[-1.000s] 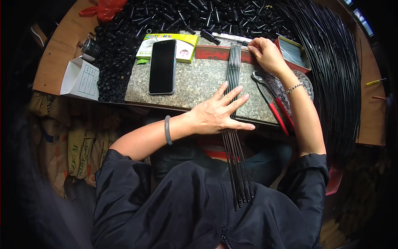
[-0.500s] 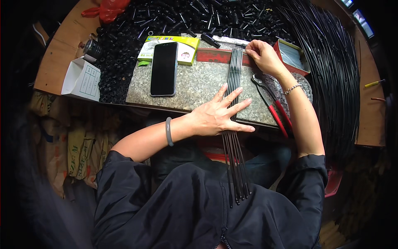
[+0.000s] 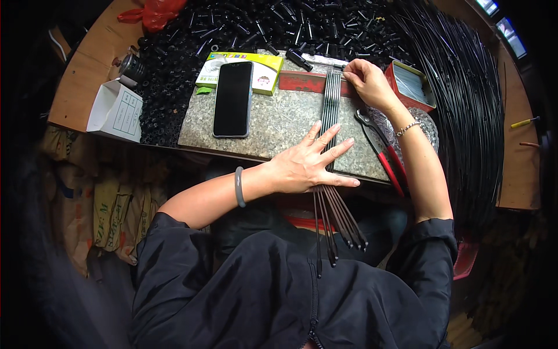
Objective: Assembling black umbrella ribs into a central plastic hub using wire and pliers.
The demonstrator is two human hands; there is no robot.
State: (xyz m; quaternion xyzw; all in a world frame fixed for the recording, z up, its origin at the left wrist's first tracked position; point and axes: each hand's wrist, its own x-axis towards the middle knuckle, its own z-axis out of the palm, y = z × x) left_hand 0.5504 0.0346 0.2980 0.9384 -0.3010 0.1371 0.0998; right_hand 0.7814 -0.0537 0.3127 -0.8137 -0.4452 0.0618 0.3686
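Several thin black rods point(image 3: 331, 102) lie side by side across a grey stone slab point(image 3: 273, 125), their near ends fanning out over my lap. My left hand point(image 3: 311, 163) presses flat on the rods at the slab's near edge, fingers spread. My right hand point(image 3: 366, 78) rests at the rods' far ends beside a red strip point(image 3: 305, 81), fingertips pinched at a small black piece.
A black phone point(image 3: 233, 99) lies on the slab by a yellow-green box point(image 3: 267, 72). Red-handled pliers point(image 3: 381, 148) lie to the right. A red tin point(image 3: 412, 87), a heap of small black parts point(image 3: 192, 52), a large bundle of black rods point(image 3: 471, 116) and a white carton point(image 3: 116, 110) surround the slab.
Both hands hold nearly the same places; my right hand has shifted slightly at the rods' far ends.
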